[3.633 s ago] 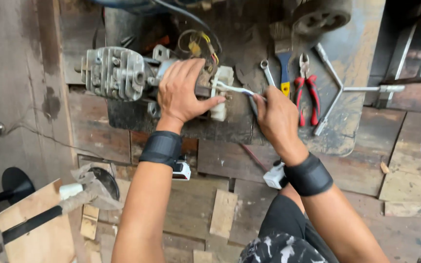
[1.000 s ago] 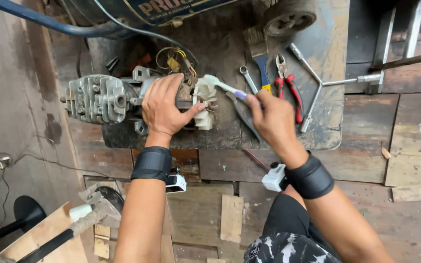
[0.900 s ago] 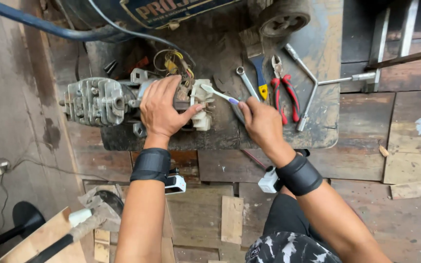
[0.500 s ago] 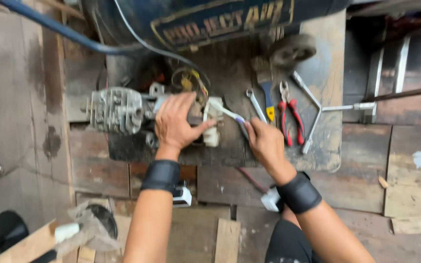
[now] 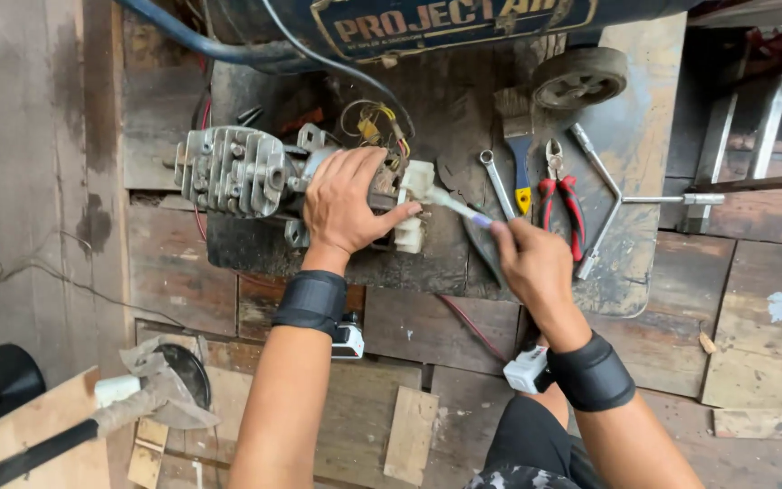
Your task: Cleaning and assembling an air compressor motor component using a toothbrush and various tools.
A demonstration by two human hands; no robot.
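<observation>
The likeliest slip here is the toothbrush (image 5: pixel 450 205) skidding off the white plastic connector block (image 5: pixel 412 206) and flicking grit into the loose yellow and red wires (image 5: pixel 375 125) just behind it; a hard push on that block could also strain those wires, since it seems to hang from them. The small engine (image 5: pixel 255 172) lies on its side on a dark, dirty mat (image 5: pixel 427 263), so it could roll if the steadying grip eases. The left hand (image 5: pixel 348 201) lies palm down over the engine's crankcase end, fingers curled around it and thumb stretched toward the connector block. The right hand (image 5: pixel 531 263) sits to the right of the engine, apart from it, pinching the toothbrush handle between thumb and fingertips, with the bristle end touching the connector block. A spanner (image 5: pixel 497 183), a yellow-handled brush (image 5: pixel 519 163), red pliers (image 5: pixel 561 195) and a T-handle wrench (image 5: pixel 610 204) lie just beyond the right hand, close enough to be knocked
</observation>
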